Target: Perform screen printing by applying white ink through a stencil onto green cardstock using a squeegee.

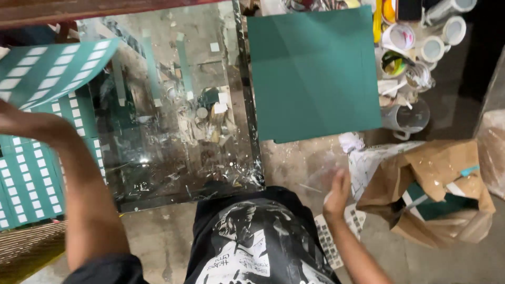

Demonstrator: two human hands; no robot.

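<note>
One view, from the head camera looking down at a workshop floor:

- Left hand [23,123]: raised at the left edge and blurred; it touches the underside of a green sheet with white squares [47,71], which lifts and curls above it. Whether the fingers are closed on the sheet cannot be told.
- More sheets with white squares [26,179]: a stack of the same green grid pattern lies flat on the floor under the left arm, beside the glass.
- Glass pane [173,110]: a large reflective pane lies flat in front of the person, specked with paint and scraps.
- Plain green sheet [313,73]: lies flat just to the right of the pane, its left edge along the pane's border.
- Right hand [336,192]: low at the right, fingers extended and loosely open, holding nothing that can be made out; it hovers over a white grid piece [331,242] on the floor.
- Brown paper bag [431,194]: crumpled and open, just right of the right hand, with green material inside.
- Cups and jars [415,52]: clustered at the top right, beside the plain green sheet.
</note>
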